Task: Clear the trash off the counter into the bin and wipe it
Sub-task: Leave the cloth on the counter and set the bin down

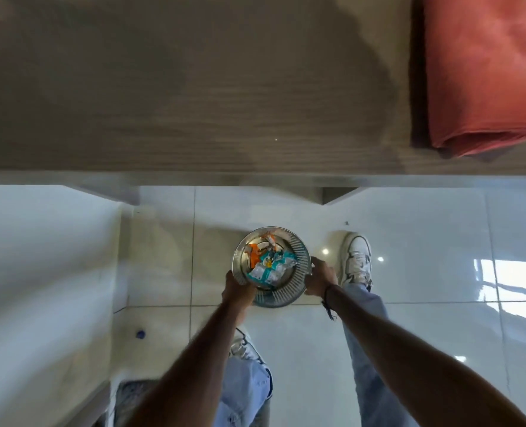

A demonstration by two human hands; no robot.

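A round metal bin (298, 251) stands on the tiled floor below the counter's front edge. Crumpled wrappers (271, 268), orange, teal and white, lie inside it. My left hand (238, 289) grips the bin's near-left rim. My right hand (320, 280) grips its right rim. The wooden counter (178, 87) fills the upper part of the view, with a darker damp-looking patch across it. A folded red cloth (483, 72) lies on the counter at the far right.
My two feet in white sneakers (357, 257) flank the bin on the glossy white floor. A white cabinet side (46, 288) stands at the left. A small blue object (140, 334) lies on the floor near it.
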